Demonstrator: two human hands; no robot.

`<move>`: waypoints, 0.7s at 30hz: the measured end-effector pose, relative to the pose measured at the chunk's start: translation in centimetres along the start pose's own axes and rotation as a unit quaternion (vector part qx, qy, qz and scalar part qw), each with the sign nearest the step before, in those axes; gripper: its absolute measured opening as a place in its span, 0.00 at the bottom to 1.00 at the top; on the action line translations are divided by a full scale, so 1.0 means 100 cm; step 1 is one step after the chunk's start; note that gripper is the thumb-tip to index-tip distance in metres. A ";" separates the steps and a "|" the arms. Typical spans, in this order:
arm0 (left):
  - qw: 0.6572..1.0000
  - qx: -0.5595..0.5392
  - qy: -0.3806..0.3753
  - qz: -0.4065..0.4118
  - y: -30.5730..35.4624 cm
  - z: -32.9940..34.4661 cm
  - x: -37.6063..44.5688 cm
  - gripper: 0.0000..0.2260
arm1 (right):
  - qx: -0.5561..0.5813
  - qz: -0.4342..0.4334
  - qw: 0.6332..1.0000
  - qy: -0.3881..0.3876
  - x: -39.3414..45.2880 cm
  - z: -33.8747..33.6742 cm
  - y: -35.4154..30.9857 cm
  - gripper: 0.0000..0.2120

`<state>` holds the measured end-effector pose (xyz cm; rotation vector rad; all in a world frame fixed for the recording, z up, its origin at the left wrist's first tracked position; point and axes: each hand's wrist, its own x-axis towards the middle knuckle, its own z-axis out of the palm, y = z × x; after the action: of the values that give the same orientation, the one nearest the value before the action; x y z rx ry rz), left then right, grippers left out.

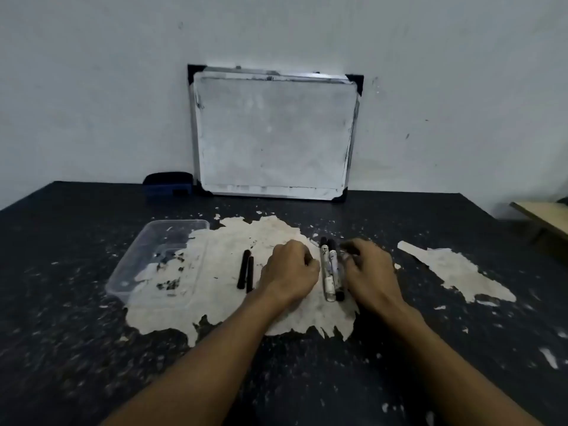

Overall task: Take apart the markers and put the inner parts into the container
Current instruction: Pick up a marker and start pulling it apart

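Two white markers with black caps point(330, 269) lie side by side on the table between my hands, pointing away from me. Two thin black inner parts point(246, 269) lie parallel to the left of my left hand. A clear plastic container point(147, 265) stands further left and looks empty. My left hand point(290, 269) rests on the table with its fingers curled, just left of the markers. My right hand point(370, 272) sits just right of them, fingers bent. A dark blurred shape shows at its fingertips; I cannot tell what it is.
The dark table point(92, 348) has large patches of peeled pale surface point(461, 272). A small whiteboard point(273, 133) leans on the wall at the back, with a blue eraser point(167, 186) to its left. A wooden board edge point(544, 219) juts in at the far right.
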<state>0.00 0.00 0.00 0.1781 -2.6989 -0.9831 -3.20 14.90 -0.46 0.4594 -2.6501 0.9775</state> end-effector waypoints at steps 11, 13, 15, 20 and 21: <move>0.997 0.013 0.016 -0.076 -0.003 0.024 0.018 0.14 | 0.117 0.044 0.990 0.072 0.010 0.017 0.028 0.13; 0.998 -0.004 0.016 -0.067 -0.004 0.021 0.019 0.11 | 0.113 0.043 0.990 0.071 0.009 0.016 0.027 0.14; 0.997 -0.018 0.037 -0.072 -0.005 0.018 0.020 0.14 | 0.107 0.038 0.991 0.070 0.008 0.016 0.025 0.13; 0.994 0.030 0.047 -0.095 0.005 0.022 0.016 0.21 | 0.096 0.041 0.992 0.068 0.008 0.015 0.022 0.14; 0.993 0.037 0.049 -0.097 0.006 0.023 0.016 0.20 | 0.097 0.042 0.992 0.069 0.008 0.015 0.022 0.14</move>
<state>-2.23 1.53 -0.94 0.4982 -2.6675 -0.9009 -5.02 15.35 -2.53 0.3115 -2.4806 1.2514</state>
